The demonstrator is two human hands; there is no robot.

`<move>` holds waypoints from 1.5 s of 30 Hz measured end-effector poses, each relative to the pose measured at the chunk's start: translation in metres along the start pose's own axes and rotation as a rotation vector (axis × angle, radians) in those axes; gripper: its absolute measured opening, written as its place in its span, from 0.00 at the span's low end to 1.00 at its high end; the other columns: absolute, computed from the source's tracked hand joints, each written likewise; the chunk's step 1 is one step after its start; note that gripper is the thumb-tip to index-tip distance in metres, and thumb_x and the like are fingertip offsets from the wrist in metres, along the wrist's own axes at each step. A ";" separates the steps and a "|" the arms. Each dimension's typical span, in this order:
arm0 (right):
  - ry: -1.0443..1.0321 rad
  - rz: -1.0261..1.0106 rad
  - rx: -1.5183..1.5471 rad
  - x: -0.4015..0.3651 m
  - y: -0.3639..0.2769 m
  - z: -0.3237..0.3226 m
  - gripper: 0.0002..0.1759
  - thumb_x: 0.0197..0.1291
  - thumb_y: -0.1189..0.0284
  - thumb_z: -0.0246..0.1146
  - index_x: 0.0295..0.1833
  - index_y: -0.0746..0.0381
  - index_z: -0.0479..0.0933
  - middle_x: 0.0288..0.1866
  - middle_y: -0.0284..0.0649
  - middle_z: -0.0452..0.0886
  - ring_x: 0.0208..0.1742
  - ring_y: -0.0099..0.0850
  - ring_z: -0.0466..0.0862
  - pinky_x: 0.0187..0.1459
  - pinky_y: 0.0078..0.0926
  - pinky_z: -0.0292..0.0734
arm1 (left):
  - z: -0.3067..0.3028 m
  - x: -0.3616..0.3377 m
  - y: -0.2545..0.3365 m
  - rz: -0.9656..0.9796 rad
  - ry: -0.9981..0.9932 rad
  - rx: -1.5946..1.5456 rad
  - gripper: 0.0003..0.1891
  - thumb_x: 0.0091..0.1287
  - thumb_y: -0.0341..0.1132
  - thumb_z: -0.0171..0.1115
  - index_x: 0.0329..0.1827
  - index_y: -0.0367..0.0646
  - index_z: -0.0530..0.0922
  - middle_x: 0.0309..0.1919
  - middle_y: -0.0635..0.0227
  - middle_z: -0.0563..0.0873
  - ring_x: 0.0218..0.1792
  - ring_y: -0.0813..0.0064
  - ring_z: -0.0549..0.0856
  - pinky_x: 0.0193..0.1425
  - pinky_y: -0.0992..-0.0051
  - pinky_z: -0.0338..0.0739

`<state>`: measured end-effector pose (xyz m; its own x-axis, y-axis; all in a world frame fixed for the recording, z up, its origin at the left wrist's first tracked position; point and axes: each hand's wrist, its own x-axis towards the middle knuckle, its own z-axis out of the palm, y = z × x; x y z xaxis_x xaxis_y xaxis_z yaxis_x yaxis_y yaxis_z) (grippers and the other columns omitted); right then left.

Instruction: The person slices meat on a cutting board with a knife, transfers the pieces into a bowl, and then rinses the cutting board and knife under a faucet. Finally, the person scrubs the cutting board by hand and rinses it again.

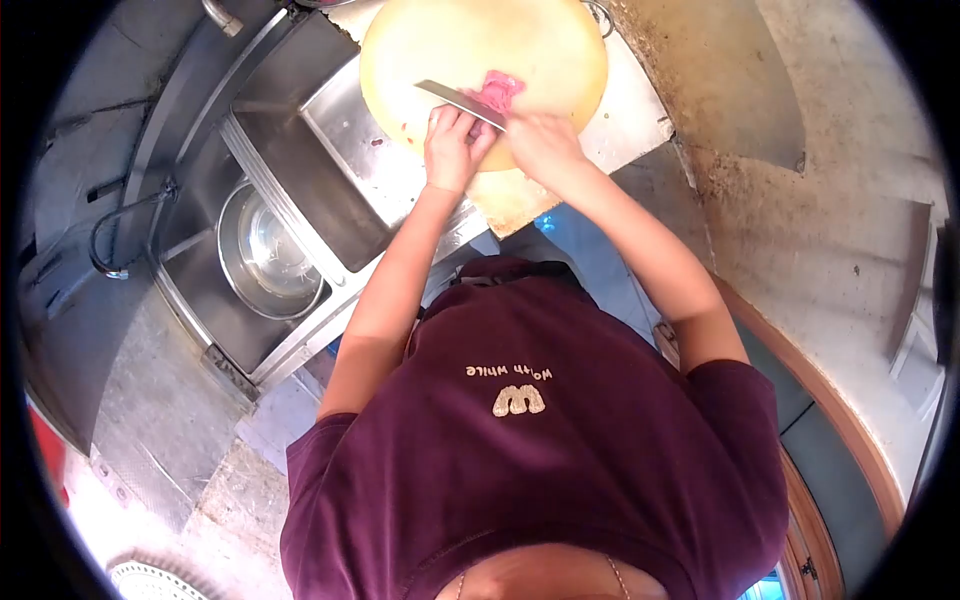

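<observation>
The right hand, at upper centre of the frame, is closed around the handle end of a knife. The handle is concealed by the fingers; only the blade is exposed, extending toward the upper left. The left hand is positioned just beside the blade, on its lower side, with the fingers curled. Whether the left fingers grip an item or only press on the surface cannot be determined; the fingertips are partly hidden.

The pink meat lies on the round yellow cutting board, at upper centre, along the upper side of the blade. The blade covers its lower edge, so contact between blade and meat cannot be confirmed. The board is cut off by the upper frame edge.

A steel sink occupies the left of the frame. The round bowl stands in its lower-left basin; glare obscures the bowl's interior. At upper left, a faucet is cut off by the frame edge. At lower left, a perforated item is only partly shown. A blue object below the board is mostly hidden and unidentifiable.
</observation>
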<state>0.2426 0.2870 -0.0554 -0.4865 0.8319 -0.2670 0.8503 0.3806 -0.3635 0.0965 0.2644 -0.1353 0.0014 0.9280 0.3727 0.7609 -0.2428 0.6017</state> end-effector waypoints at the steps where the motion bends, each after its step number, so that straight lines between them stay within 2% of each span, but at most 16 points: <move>1: 0.024 0.052 0.001 -0.018 0.011 0.011 0.13 0.55 0.78 0.46 0.32 0.65 0.79 0.33 0.54 0.81 0.37 0.44 0.83 0.40 0.40 0.77 | 0.002 -0.001 0.000 -0.022 0.004 0.008 0.15 0.48 0.32 0.66 0.41 0.43 0.80 0.32 0.65 0.79 0.39 0.62 0.76 0.45 0.68 0.75; 5: -0.012 0.137 0.056 -0.016 0.010 0.010 0.14 0.55 0.77 0.47 0.39 0.64 0.79 0.36 0.54 0.81 0.38 0.44 0.83 0.40 0.39 0.77 | 0.004 -0.001 -0.002 0.000 0.005 0.004 0.11 0.48 0.32 0.66 0.35 0.43 0.79 0.32 0.66 0.79 0.40 0.63 0.76 0.43 0.68 0.75; 8: -0.005 -0.039 0.091 0.041 0.004 0.026 0.14 0.54 0.74 0.51 0.43 0.67 0.77 0.35 0.53 0.81 0.37 0.45 0.83 0.39 0.40 0.77 | 0.004 -0.003 -0.004 -0.008 -0.018 -0.017 0.11 0.47 0.32 0.67 0.34 0.42 0.79 0.32 0.65 0.78 0.40 0.61 0.76 0.45 0.67 0.74; 11: -0.125 0.030 0.133 0.054 0.000 -0.015 0.14 0.54 0.70 0.53 0.40 0.68 0.77 0.34 0.52 0.81 0.36 0.46 0.82 0.39 0.40 0.77 | -0.003 -0.004 0.004 0.033 0.054 -0.076 0.10 0.48 0.31 0.66 0.34 0.42 0.78 0.33 0.64 0.78 0.40 0.60 0.75 0.46 0.66 0.72; 12: -0.047 0.035 0.187 0.054 0.011 -0.016 0.13 0.54 0.70 0.54 0.37 0.67 0.78 0.31 0.53 0.80 0.35 0.47 0.82 0.38 0.41 0.77 | -0.002 -0.006 0.006 0.035 0.083 -0.068 0.10 0.48 0.30 0.66 0.34 0.42 0.78 0.34 0.64 0.79 0.39 0.60 0.75 0.46 0.66 0.72; 16: -0.017 0.009 -0.021 0.004 0.024 -0.016 0.11 0.54 0.71 0.53 0.36 0.66 0.78 0.29 0.55 0.80 0.33 0.48 0.82 0.38 0.43 0.76 | 0.000 -0.003 0.000 0.092 0.078 -0.074 0.09 0.49 0.30 0.66 0.34 0.41 0.78 0.34 0.63 0.79 0.39 0.60 0.75 0.45 0.66 0.72; 20: -0.049 0.068 -0.067 -0.040 0.022 -0.007 0.11 0.54 0.72 0.50 0.32 0.65 0.78 0.31 0.56 0.79 0.34 0.48 0.82 0.39 0.43 0.76 | 0.000 -0.002 0.001 0.003 0.059 -0.039 0.08 0.49 0.31 0.66 0.32 0.43 0.79 0.30 0.67 0.78 0.38 0.62 0.76 0.44 0.68 0.73; 23: -0.060 0.022 -0.012 -0.008 0.017 0.008 0.11 0.53 0.74 0.49 0.32 0.65 0.78 0.32 0.56 0.80 0.37 0.48 0.82 0.40 0.41 0.76 | 0.000 -0.002 0.004 -0.011 0.048 -0.049 0.08 0.48 0.31 0.66 0.31 0.43 0.79 0.28 0.67 0.78 0.36 0.62 0.76 0.43 0.68 0.74; 25: 0.160 -0.163 0.319 0.012 0.009 0.012 0.11 0.51 0.75 0.50 0.35 0.67 0.77 0.29 0.50 0.81 0.35 0.43 0.84 0.36 0.41 0.78 | 0.001 -0.002 0.002 0.039 0.085 -0.044 0.08 0.48 0.31 0.66 0.31 0.43 0.79 0.27 0.67 0.78 0.35 0.63 0.76 0.42 0.68 0.74; 27: -0.026 0.124 0.466 0.020 0.001 0.003 0.11 0.51 0.75 0.50 0.34 0.66 0.78 0.31 0.53 0.80 0.37 0.45 0.83 0.40 0.40 0.76 | -0.002 -0.005 0.002 0.033 0.056 -0.046 0.08 0.47 0.31 0.66 0.30 0.43 0.79 0.27 0.67 0.78 0.35 0.63 0.77 0.42 0.68 0.74; 29: -0.099 0.214 0.387 0.013 0.003 -0.003 0.11 0.51 0.75 0.50 0.34 0.66 0.78 0.32 0.55 0.80 0.39 0.46 0.82 0.42 0.40 0.76 | 0.001 -0.004 0.001 0.003 0.089 -0.048 0.08 0.47 0.31 0.66 0.30 0.43 0.79 0.27 0.67 0.78 0.36 0.62 0.77 0.42 0.68 0.74; 31: -0.075 0.099 0.082 -0.017 0.016 -0.002 0.12 0.51 0.75 0.51 0.35 0.66 0.78 0.31 0.55 0.80 0.39 0.45 0.82 0.42 0.41 0.76 | 0.001 -0.003 0.001 -0.006 0.075 -0.050 0.08 0.47 0.31 0.66 0.30 0.43 0.79 0.27 0.67 0.78 0.36 0.62 0.77 0.42 0.67 0.74; 34: -0.067 0.058 -0.063 -0.019 0.015 0.003 0.13 0.52 0.71 0.55 0.39 0.67 0.78 0.30 0.51 0.82 0.37 0.39 0.84 0.40 0.36 0.78 | 0.003 -0.004 0.001 0.000 0.076 -0.041 0.07 0.47 0.31 0.67 0.30 0.44 0.79 0.27 0.67 0.78 0.36 0.63 0.77 0.41 0.68 0.74; 37: 0.005 -0.124 -0.008 0.025 0.002 0.000 0.12 0.50 0.72 0.57 0.38 0.67 0.78 0.30 0.52 0.82 0.36 0.40 0.84 0.40 0.39 0.77 | 0.003 -0.002 0.000 0.050 0.087 -0.042 0.06 0.48 0.31 0.67 0.29 0.45 0.79 0.26 0.68 0.78 0.35 0.64 0.77 0.41 0.68 0.74; 40: -0.009 0.002 0.197 0.045 0.018 -0.008 0.10 0.54 0.72 0.54 0.36 0.66 0.78 0.29 0.54 0.80 0.36 0.46 0.82 0.40 0.44 0.75 | 0.000 -0.005 0.006 0.059 0.113 -0.072 0.06 0.48 0.31 0.67 0.28 0.45 0.79 0.26 0.68 0.77 0.35 0.64 0.77 0.40 0.69 0.74; 45: -0.094 0.025 -0.053 -0.021 0.027 -0.013 0.11 0.56 0.71 0.52 0.36 0.65 0.79 0.30 0.52 0.80 0.36 0.46 0.82 0.40 0.43 0.75 | 0.000 -0.006 0.001 0.017 0.063 -0.051 0.08 0.50 0.32 0.67 0.32 0.44 0.79 0.28 0.66 0.78 0.34 0.63 0.76 0.42 0.68 0.72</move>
<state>0.2785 0.2853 -0.0481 -0.4795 0.8008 -0.3588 0.8706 0.3830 -0.3088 0.0972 0.2584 -0.1376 -0.0281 0.9046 0.4254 0.7273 -0.2735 0.6295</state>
